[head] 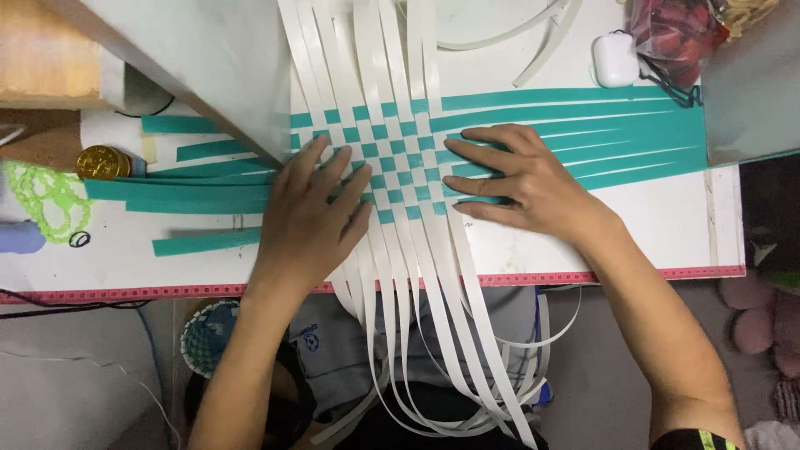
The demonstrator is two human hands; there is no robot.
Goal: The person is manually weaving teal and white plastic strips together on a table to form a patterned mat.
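We press both hands, left (pixel 310 212) and right (pixel 518 185), open and flat on the weave (pixel 398 162) at the counter's (pixel 667 225) centre, apparently tightening strips; next probably calls for another teal strip (pixel 204 242).

Left hand (pixel 315 212), right hand (pixel 517 183) flat, open

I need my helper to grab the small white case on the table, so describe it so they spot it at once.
Start at the white table and follow the teal strips toward its far right corner. Just beyond them sits the small white rounded plastic case, beside a bag of red items. It is the only smooth, pebble-shaped thing there.
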